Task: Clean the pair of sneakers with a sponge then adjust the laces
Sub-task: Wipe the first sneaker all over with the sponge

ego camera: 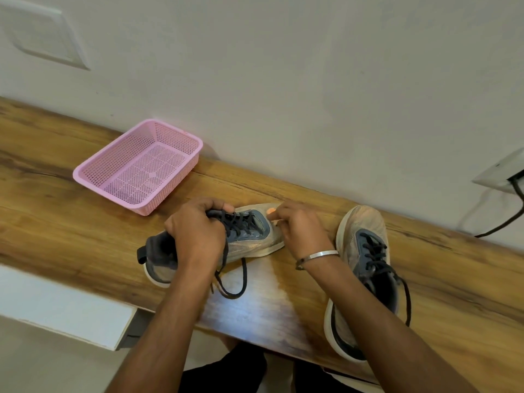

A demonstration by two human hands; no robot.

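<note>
Now the person works on one sneaker [249, 239] that lies across the middle of the wooden bench [85, 222], with its toe toward the wall and its heel toward the near edge. The left hand [195, 236] is curled over the collar of this sneaker, and its fingers grip the tongue and the upper part of the dark laces [238, 222]; the loose ends of the laces hang down in a loop on the bench in front of the shoe. The right hand [300, 228] is at the toe of the same sneaker, with the fingers bent and pinching a small orange-pink sponge [271, 211] that touches the toe area. Only a small part of the sponge shows between the fingers. On the right wrist there is a metal bracelet [320, 255]. The second sneaker [365, 256] stands upright on the bench just beside the right forearm, toe toward the wall, with its dark laces loose, and no hand touches it. A pink plastic basket [93, 177] with a mesh wall stands to the left, near the wall and apart from both shoes. At the right edge a black cable [507, 219] runs down from a wall socket [499, 174].
</note>
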